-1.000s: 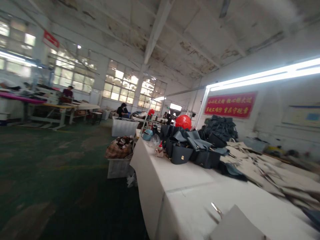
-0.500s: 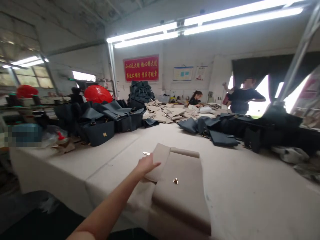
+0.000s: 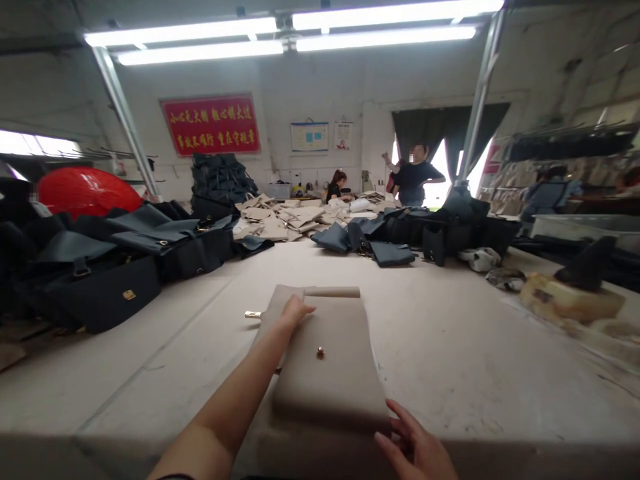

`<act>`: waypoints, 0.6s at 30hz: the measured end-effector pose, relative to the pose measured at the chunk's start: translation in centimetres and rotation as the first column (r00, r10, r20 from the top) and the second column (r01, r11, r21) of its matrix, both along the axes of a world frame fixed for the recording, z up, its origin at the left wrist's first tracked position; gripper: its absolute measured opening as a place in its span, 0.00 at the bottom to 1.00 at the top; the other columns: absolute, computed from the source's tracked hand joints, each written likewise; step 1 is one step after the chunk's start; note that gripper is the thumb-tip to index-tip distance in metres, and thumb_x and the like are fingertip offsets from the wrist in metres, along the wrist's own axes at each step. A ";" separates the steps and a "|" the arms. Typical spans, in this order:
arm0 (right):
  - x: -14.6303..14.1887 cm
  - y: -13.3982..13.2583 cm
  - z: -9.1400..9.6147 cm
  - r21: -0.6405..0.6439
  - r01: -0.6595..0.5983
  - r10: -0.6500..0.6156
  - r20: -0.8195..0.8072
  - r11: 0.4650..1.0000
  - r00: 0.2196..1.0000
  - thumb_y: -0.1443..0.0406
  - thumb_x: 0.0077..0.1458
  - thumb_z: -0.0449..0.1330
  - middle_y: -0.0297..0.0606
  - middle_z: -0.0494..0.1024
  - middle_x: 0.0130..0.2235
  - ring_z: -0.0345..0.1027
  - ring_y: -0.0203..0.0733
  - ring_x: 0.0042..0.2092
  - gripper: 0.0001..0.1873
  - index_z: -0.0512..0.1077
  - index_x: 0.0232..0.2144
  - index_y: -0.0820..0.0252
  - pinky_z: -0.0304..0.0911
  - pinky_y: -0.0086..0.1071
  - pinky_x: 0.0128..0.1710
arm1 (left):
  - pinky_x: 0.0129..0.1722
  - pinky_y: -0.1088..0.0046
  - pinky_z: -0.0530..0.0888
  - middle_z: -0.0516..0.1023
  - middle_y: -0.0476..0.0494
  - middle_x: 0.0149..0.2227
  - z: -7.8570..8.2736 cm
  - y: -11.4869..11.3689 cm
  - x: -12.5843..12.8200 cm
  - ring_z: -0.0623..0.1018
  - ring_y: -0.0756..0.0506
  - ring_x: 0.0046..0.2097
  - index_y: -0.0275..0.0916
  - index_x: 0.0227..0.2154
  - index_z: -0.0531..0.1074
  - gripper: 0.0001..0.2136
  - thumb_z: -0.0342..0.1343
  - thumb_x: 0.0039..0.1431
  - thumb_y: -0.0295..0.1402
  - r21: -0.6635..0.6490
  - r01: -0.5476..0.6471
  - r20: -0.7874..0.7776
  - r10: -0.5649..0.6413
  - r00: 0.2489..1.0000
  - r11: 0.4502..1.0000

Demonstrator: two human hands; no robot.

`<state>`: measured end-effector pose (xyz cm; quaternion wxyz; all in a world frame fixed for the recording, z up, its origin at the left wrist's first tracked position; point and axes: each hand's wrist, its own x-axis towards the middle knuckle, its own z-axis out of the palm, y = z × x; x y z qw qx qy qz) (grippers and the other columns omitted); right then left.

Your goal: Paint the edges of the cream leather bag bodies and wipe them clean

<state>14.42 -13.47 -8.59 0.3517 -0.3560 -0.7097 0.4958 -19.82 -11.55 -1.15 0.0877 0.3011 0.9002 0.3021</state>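
A beige bag (image 3: 333,383) lies flat near the table's front edge, with a round gold stud on its face. A strap with a gold metal clasp (image 3: 253,315) sticks out at its left. My left hand (image 3: 295,311) rests on the bag's upper left part, thumb stretched to the right; its other fingertips are partly hidden. At the lower right corner is my right hand (image 3: 415,443), thumb and fingers apart beside the bag's edge. Whether it touches the bag I cannot tell.
Dark bags (image 3: 110,287) pile up at the left, more dark bags (image 3: 385,250) at the back right. Beige pieces (image 3: 295,220) heap at the far end, near two people. A yellowish block (image 3: 570,297) with a dark object on top stands at the right.
My view has turned right and levelled. My right hand has come into view at the bag's lower right corner. My left hand has shifted inward over the bag.
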 end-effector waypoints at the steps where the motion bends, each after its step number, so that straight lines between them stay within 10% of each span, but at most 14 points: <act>1: -0.5 -0.3 -0.2 -0.019 0.004 -0.005 -0.016 1.000 1.000 0.53 0.42 0.62 0.43 0.81 0.33 0.74 0.49 0.30 0.27 0.75 0.44 0.60 0.69 0.37 0.33 | 0.38 0.70 0.68 0.78 0.34 0.44 -0.3 0.3 0.1 0.76 0.38 0.44 0.37 0.36 0.69 0.15 0.62 0.47 0.37 0.015 -0.003 0.005 0.003 1.000 1.000; 6: -1.4 -1.7 -0.2 -0.064 -0.013 0.002 -0.167 0.998 0.986 0.59 0.47 0.61 0.36 0.79 0.26 0.72 0.44 0.26 0.17 0.74 0.40 0.58 0.65 0.31 0.26 | 0.37 0.69 0.66 0.78 0.38 0.35 -0.9 2.0 2.0 0.75 0.37 0.43 0.39 0.26 0.68 0.09 0.63 0.42 0.31 0.094 0.046 0.013 -0.048 0.999 0.994; 10: -1.0 -1.7 1.0 0.225 0.104 -0.037 -0.285 0.969 0.958 0.66 0.49 0.61 0.37 0.79 0.32 0.73 0.43 0.31 0.14 0.77 0.41 0.56 0.68 0.30 0.30 | 0.36 0.70 0.66 0.73 0.44 0.26 -0.4 5.1 4.0 0.74 0.39 0.41 0.40 0.18 0.62 0.09 0.58 0.46 0.28 0.217 0.122 0.065 -0.140 0.988 0.968; 18: 2.0 -0.1 4.1 0.798 0.235 -0.011 -0.275 0.556 0.961 0.75 0.51 0.61 0.32 0.80 0.32 0.72 0.40 0.28 0.35 0.64 0.59 0.44 0.70 0.34 0.32 | 0.24 0.75 0.65 0.66 0.53 0.19 2.9 13.9 9.9 0.67 0.50 0.23 0.39 0.22 0.64 0.08 0.57 0.51 0.33 0.617 0.178 0.435 -0.520 0.735 0.767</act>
